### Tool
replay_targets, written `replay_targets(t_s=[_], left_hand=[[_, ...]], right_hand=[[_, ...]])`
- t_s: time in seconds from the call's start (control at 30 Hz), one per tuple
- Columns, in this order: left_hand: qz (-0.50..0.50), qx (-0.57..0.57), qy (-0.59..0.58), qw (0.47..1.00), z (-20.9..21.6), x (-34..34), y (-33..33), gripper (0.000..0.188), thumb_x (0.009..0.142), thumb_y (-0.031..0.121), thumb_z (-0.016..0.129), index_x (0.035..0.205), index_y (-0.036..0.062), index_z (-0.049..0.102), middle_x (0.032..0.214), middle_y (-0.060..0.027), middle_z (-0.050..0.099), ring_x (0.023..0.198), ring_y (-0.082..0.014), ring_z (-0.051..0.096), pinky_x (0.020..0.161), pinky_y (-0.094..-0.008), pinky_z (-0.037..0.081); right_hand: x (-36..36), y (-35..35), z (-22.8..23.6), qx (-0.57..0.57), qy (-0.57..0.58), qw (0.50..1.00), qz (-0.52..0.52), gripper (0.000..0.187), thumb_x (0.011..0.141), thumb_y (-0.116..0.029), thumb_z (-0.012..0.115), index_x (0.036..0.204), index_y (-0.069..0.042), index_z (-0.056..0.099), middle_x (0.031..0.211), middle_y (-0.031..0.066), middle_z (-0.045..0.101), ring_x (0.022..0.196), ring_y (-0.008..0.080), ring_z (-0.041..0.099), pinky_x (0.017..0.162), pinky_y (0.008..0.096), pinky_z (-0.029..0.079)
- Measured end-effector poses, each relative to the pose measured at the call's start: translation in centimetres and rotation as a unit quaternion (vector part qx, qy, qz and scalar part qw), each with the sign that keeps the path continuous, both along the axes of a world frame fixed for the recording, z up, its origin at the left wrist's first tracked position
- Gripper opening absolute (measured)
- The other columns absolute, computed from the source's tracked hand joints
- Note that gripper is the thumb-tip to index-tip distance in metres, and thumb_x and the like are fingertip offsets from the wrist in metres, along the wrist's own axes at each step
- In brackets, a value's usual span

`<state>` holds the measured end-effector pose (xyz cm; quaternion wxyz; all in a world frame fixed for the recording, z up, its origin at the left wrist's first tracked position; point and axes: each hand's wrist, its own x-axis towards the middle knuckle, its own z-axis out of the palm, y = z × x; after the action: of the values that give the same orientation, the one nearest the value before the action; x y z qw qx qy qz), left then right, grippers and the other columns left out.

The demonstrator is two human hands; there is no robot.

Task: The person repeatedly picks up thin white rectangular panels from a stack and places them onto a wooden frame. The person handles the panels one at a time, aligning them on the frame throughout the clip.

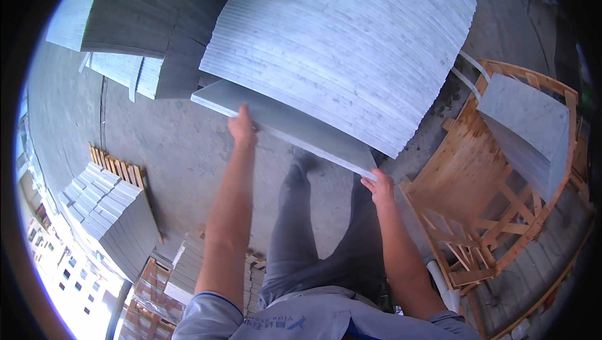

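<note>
A flat grey stone slab with a pale edge is tilted in front of me, close against a big row of slabs. My left hand grips its near long edge left of the middle, fingers bent round it. At the slab's right end, my right hand is closed on the corner. Some fingers of both hands are hidden by the slab. Just beyond stands the row of white-grey marble slabs, packed tightly side by side with their edges showing.
Another slab stack stands at the far left. To the right, a wooden crate holds a pale slab block. Stacked stone pieces sit by a wooden pallet at the left. Concrete floor lies around my legs.
</note>
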<state>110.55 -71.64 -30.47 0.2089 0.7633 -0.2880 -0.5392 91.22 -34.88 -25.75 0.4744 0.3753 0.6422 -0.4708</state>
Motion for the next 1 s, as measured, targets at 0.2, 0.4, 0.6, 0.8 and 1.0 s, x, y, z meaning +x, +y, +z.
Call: replay_targets(t_s=[0.2, 0.4, 0.6, 0.8, 1.0], left_hand=[[0.1, 0.048, 0.025, 0.994, 0.2, -4.3, 10.1, 0.043, 0.073, 0.02, 0.068, 0.104, -0.0066, 0.053, 0.094, -0.0162, 0.057, 0.076, -0.0287, 0.059, 0.06, -0.0463, 0.05], [0.056, 0.08, 0.025, 0.995, 0.7, -3.0, 10.5, 0.04, 0.071, 0.018, 0.067, 0.098, -0.009, 0.054, 0.089, -0.0165, 0.058, 0.072, -0.0293, 0.06, 0.056, -0.0434, 0.049], [0.049, 0.129, 0.069, 0.988, 2.9, 0.1, 10.7, 0.039, 0.076, 0.011, 0.063, 0.111, -0.0041, 0.052, 0.105, -0.0159, 0.057, 0.095, -0.0314, 0.058, 0.082, -0.0471, 0.05], [-0.045, 0.204, 0.107, 0.972, 7.0, 1.4, 14.7, 0.039, 0.081, 0.015, 0.057, 0.116, 0.0, 0.049, 0.11, -0.015, 0.056, 0.1, -0.0318, 0.057, 0.086, -0.0459, 0.048], [0.01, 0.27, 0.105, 0.957, 11.1, -0.5, 23.9, 0.036, 0.081, 0.021, 0.057, 0.108, -0.003, 0.056, 0.099, -0.0132, 0.059, 0.091, -0.0269, 0.057, 0.08, -0.0379, 0.047]], right_hand=[[-2.1, 2.8, -5.3, -0.071, -0.229, 0.971, -0.01, 0.032, 0.082, -0.034, 0.063, 0.106, -0.015, 0.057, 0.099, 0.0018, 0.06, 0.092, 0.021, 0.056, 0.073, 0.0382, 0.048], [1.2, 5.8, -11.2, -0.085, -0.208, 0.968, -0.116, 0.046, 0.071, -0.028, 0.075, 0.11, -0.013, 0.056, 0.11, 0.007, 0.055, 0.103, 0.0248, 0.051, 0.088, 0.0461, 0.042], [5.5, 5.7, -7.6, -0.134, -0.187, 0.953, -0.197, 0.046, 0.07, -0.02, 0.075, 0.111, -0.012, 0.056, 0.112, 0.0077, 0.057, 0.107, 0.0251, 0.052, 0.089, 0.0428, 0.043], [5.8, 9.6, 4.1, -0.155, -0.132, 0.942, -0.266, 0.036, 0.077, -0.017, 0.068, 0.109, -0.005, 0.057, 0.104, 0.0104, 0.06, 0.098, 0.0248, 0.059, 0.083, 0.0392, 0.048], [4.8, 18.6, 14.7, -0.096, 0.388, 0.888, 0.227, 0.035, 0.076, -0.019, 0.069, 0.108, -0.006, 0.059, 0.099, 0.0111, 0.062, 0.094, 0.0237, 0.061, 0.08, 0.0373, 0.049]])
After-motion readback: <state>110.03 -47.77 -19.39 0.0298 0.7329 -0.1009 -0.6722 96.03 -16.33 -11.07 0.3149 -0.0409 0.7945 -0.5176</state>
